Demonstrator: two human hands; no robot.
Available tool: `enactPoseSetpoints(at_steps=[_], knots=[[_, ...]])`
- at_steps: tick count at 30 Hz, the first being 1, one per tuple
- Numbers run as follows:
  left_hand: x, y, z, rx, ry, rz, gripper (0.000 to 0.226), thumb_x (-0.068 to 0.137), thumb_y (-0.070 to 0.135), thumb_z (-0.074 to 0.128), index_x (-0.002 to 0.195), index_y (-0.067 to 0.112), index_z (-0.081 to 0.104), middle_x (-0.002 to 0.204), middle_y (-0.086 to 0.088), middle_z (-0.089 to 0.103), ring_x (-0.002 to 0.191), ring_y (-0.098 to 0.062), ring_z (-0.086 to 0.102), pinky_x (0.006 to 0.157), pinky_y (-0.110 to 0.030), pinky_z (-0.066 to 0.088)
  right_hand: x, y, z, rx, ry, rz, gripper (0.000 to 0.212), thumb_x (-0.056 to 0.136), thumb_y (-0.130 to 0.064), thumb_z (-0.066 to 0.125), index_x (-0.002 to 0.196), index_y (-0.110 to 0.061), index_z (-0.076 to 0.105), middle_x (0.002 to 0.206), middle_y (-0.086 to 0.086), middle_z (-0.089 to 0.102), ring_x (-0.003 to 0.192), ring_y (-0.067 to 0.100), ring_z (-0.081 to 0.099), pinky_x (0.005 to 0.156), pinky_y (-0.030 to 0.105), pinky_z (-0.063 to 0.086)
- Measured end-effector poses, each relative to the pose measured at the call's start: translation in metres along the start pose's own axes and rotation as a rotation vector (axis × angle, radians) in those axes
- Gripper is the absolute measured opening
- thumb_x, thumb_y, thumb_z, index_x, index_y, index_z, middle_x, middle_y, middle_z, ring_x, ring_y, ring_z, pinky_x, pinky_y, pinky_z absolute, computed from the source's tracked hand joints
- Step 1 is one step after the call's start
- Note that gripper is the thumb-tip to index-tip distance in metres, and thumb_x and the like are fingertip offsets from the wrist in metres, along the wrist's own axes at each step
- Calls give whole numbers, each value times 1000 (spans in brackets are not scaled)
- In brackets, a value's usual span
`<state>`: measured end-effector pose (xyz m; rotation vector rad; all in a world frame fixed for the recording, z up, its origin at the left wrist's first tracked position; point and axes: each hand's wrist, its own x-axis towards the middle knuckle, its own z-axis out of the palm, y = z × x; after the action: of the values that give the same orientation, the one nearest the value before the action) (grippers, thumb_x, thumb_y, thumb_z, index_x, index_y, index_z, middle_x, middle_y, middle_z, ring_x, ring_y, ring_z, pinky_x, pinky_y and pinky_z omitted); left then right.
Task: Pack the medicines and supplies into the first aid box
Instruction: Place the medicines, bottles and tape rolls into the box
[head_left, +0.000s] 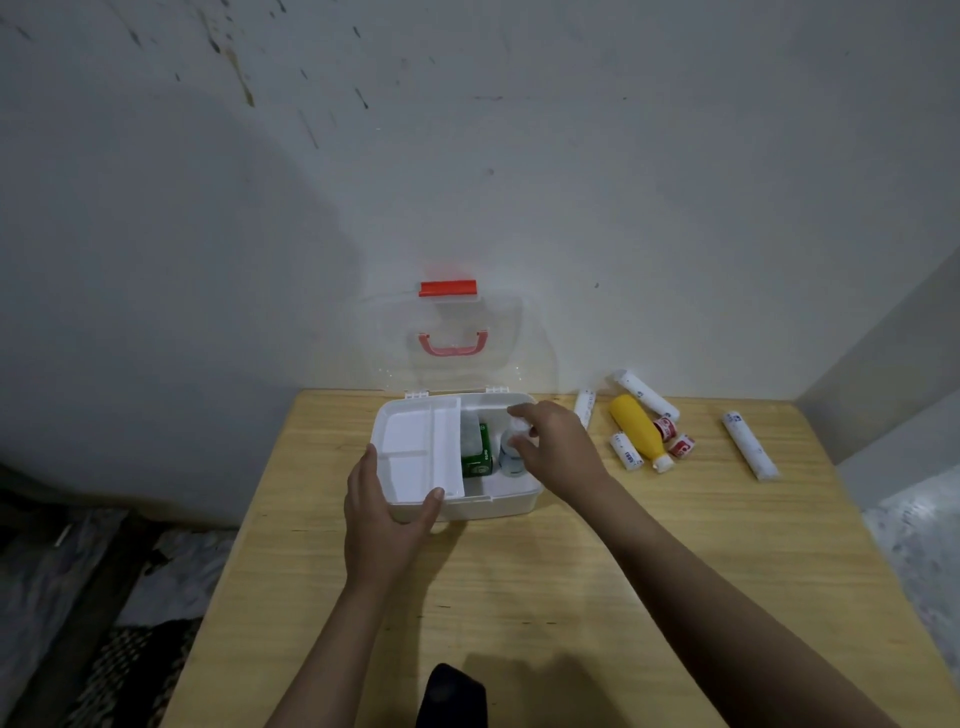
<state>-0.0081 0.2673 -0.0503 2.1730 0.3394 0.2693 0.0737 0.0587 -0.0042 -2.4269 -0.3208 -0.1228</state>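
Note:
The white first aid box stands open on the wooden table, its clear lid leaning back against the wall. A white divided tray fills the box's left half. A green carton and a small white bottle stand in the right half. My left hand grips the box's front left corner, thumb on the tray's edge. My right hand is over the right half, fingers pinched on the small white bottle's cap.
To the right of the box lie a yellow bottle, several white rolls and two small red-and-white tape rolls. The wall rises directly behind the table. A dark object sits at the near edge.

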Motion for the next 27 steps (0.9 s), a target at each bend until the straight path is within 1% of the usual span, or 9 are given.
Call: enactPoseSetpoints(at_steps=[3, 7, 9, 13, 16, 18, 21, 24, 27], knots=[[1, -2, 1, 0, 7, -3, 99, 66, 61, 64, 147, 25, 20, 147, 2, 31, 133, -21, 33, 93, -38, 43, -4, 9, -2, 22, 7, -18, 47, 82, -17, 68, 127, -11, 56, 107, 12, 59, 96, 24, 57, 79, 28, 44], [0, -2, 3, 2, 20, -7, 98, 66, 59, 66, 147, 26, 20, 146, 2, 32, 133, -20, 33, 93, -40, 44, -18, 29, -12, 100, 194, -7, 36, 84, -28, 69, 115, -11, 64, 95, 2, 58, 78, 11, 57, 69, 16, 42], [0, -2, 3, -3, 31, -6, 97, 68, 55, 70, 146, 25, 21, 145, 2, 32, 133, -21, 33, 95, -42, 44, -23, 49, -18, 79, 284, 62, 28, 83, -21, 69, 108, -8, 67, 93, 6, 62, 78, 17, 60, 70, 23, 46], [1, -4, 5, 2, 50, -2, 94, 72, 40, 77, 146, 25, 22, 144, 1, 34, 132, -23, 34, 94, -46, 46, -18, 94, -34, -89, 369, 290, 24, 85, -13, 61, 107, -6, 66, 104, 17, 66, 100, 35, 57, 86, 40, 45], [1, -4, 5, 5, 55, -8, 93, 72, 40, 77, 146, 25, 22, 145, 0, 33, 132, -23, 34, 94, -44, 45, -6, 114, -44, -195, 432, 450, 27, 83, -8, 55, 107, -7, 67, 103, 19, 67, 97, 40, 56, 79, 46, 46], [1, -3, 5, 2, 55, -4, 93, 72, 39, 77, 145, 25, 22, 145, -1, 34, 132, -23, 34, 94, -44, 45, 5, 123, -48, -215, 436, 538, 30, 82, -6, 52, 108, -8, 67, 101, 19, 69, 95, 42, 55, 76, 45, 45], [1, -3, 5, -5, 53, -14, 94, 70, 43, 76, 146, 26, 23, 145, 0, 33, 132, -22, 34, 95, -47, 46, 17, 137, -50, -217, 354, 642, 32, 83, -6, 51, 112, -15, 64, 101, 17, 69, 102, 40, 52, 82, 45, 43], [0, -3, 5, -19, 57, -32, 93, 71, 41, 77, 146, 26, 23, 146, 2, 33, 134, -21, 33, 99, -49, 45, 19, 147, -48, -197, 310, 654, 34, 83, -6, 50, 112, -19, 63, 100, 15, 69, 104, 39, 51, 86, 47, 44], [0, -3, 5, -20, 54, -31, 95, 68, 50, 72, 146, 27, 24, 146, 3, 33, 134, -21, 34, 99, -49, 45, 19, 153, -50, -164, 335, 616, 30, 82, -7, 53, 107, -19, 65, 97, 13, 71, 99, 39, 57, 85, 48, 47]])
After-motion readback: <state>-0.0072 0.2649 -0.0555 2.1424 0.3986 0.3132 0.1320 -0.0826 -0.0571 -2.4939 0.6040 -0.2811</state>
